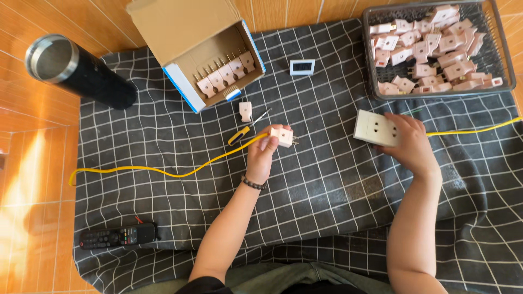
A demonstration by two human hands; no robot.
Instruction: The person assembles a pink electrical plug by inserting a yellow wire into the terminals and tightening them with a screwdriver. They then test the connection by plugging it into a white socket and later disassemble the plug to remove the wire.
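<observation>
My left hand [263,154] holds a small pink plug adapter [282,136] with its metal prongs pointing right, at the end of a yellow cord [163,171]. My right hand [409,142] grips a white socket block [376,128], which lies on the dark checked cloth [327,185]; a yellow cord [474,130] runs from it to the right. The plug and the socket block are apart. Another pink plug [245,111] lies loose on the cloth next to a yellow-handled screwdriver [246,129].
An open cardboard box [196,49] holds a row of pink plugs at the back. A wire basket [438,49] full of pink plugs stands back right. A small digital timer [302,66], a black cylinder [79,71] and a black remote [117,236] lie around.
</observation>
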